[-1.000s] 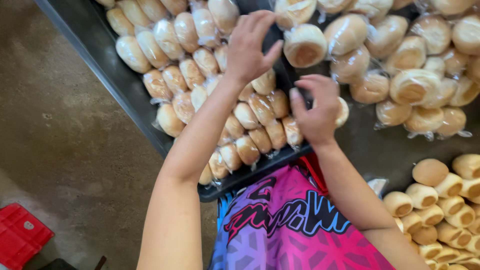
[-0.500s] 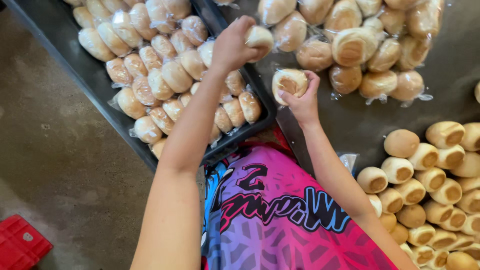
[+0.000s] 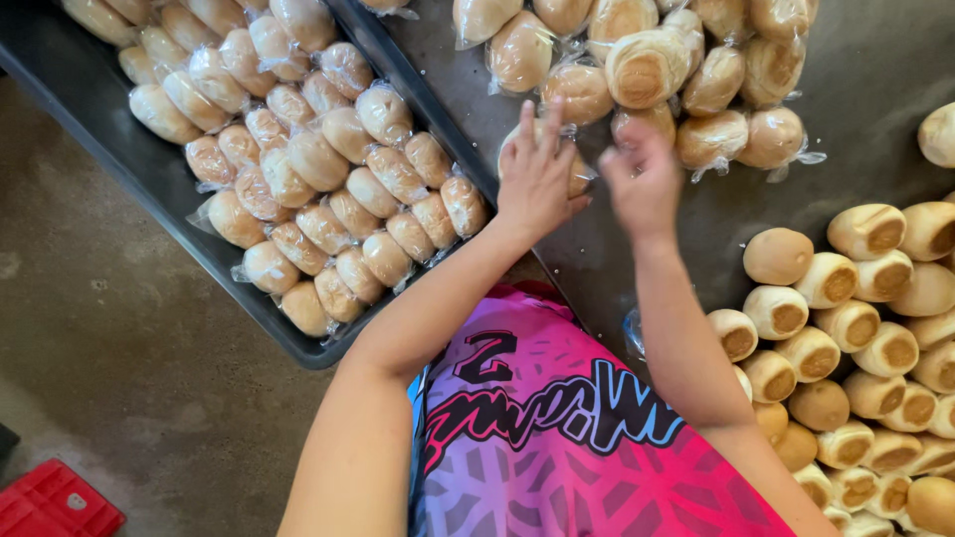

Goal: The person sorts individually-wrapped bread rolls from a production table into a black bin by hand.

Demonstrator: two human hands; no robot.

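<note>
Left hand (image 3: 537, 179): centre of the frame, fingers spread wide and pointing up-frame, palm down over a wrapped bun (image 3: 575, 171) that shows at its right edge; contact appears likely, but no closed grasp is visible.
Right hand (image 3: 645, 179): just right of the left hand, fingers loosely curled, nothing visibly held; whether it touches the wrapped bun cannot be told.
Wrapped bun: lies on the worktop (image 3: 856, 89) between the two hands, at the lower edge of the wrapped pile, mostly hidden by the left hand.
Wrapped pile (image 3: 647, 60): top centre of the frame, round buns in clear plastic bags, loosely heaped on the worktop, just above both hands.
Tray (image 3: 149, 184): dark, rectangular, running diagonally across the upper left of the frame; its right rim lies just left of the left hand.
Tray contents (image 3: 318, 159): bagged buns packed in close rows, touching one another.
Unwrapped buns (image 3: 846, 328): right and lower right of the frame, bare, standing close together on the worktop, beside the right forearm.
Shirt (image 3: 557, 438): pink and purple, bottom centre.
Floor (image 3: 119, 378): bare concrete, lower left.
Red crate (image 3: 50, 507): bottom left corner, on the floor, partly cut off.
</note>
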